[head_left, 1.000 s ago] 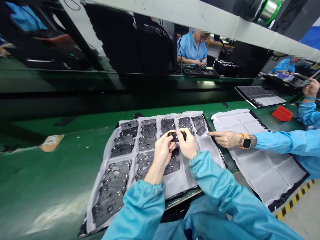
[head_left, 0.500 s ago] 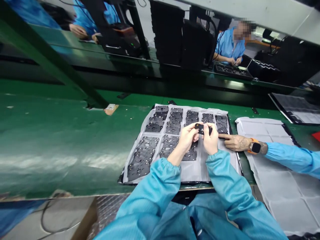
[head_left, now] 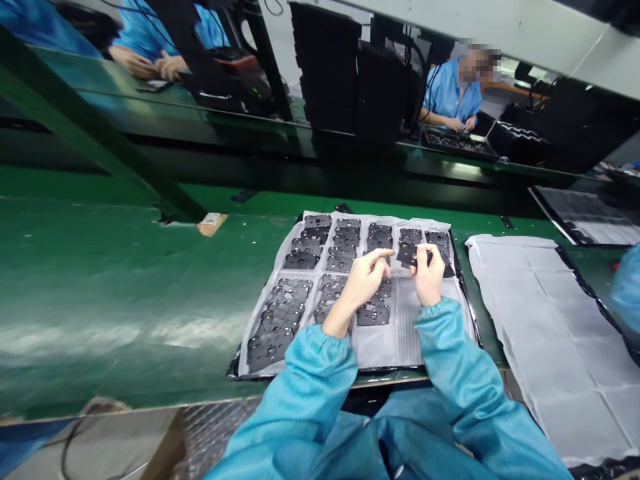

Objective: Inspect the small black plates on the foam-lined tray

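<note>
Drawn off the black part (head_left: 406, 255), the left hand (head_left: 365, 277) had its grip apart while the right hand (head_left: 429, 275) clamped it.

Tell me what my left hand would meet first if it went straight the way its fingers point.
Probably the black plate held in your right hand: the pointing finger of your left hand aims at its near edge. Depth is unclear, so it could pass above or below.

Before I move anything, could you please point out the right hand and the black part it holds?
Right hand (head_left: 429, 279), head view: back of the hand.
Black part (head_left: 406, 254), head view: its exposed flat face.
</note>
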Demonstrator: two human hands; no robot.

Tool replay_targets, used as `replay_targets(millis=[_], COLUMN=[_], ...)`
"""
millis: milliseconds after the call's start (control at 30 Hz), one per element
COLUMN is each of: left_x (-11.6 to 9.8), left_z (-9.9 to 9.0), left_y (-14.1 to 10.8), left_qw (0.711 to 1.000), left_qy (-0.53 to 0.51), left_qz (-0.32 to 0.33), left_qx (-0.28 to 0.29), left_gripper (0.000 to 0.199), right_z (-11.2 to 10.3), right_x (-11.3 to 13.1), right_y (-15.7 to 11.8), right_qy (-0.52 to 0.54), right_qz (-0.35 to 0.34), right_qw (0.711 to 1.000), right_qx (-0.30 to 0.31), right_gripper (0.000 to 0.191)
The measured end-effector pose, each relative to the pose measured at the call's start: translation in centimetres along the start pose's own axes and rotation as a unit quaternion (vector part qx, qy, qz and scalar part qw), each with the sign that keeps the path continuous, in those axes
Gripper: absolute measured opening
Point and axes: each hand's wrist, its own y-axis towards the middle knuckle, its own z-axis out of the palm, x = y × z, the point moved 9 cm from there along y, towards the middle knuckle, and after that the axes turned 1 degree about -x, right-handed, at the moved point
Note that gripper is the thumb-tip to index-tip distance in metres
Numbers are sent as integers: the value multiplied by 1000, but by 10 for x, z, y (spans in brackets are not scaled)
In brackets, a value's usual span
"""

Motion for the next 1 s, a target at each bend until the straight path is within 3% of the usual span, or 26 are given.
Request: replay_targets(millis=[67,167,400,633,833,1000], left_x=[-1,-4,4,5,11,12], left_z=[-4,-4,0,-7,0,-2], left_y=[0,0,-2,-6,-4,-4], left_qw=[1000,999,989,986,986,985], left_qy=[21,-42,-123,-92,-131,-121], left_qz=[3,11,6,13,-8,0], left_qx=[-4,-22,-82,-139,-106,-122], left_gripper=[32,40,29,34,29,31], right_z=[0,6,18,21,20,22], right_x=[0,4,5,7,3,9], right_y=[1,-2,-10,-13,-14,-16], right_qy=[17,14,-19,-42,-27,-24], right_qz=[-2,-15,-2,-12,-4,-11], right_qw=[1000,999,997,996,997,997], right_qx=[9,34,72,82,70,76], right_gripper=[33,30,31,33,32,31])
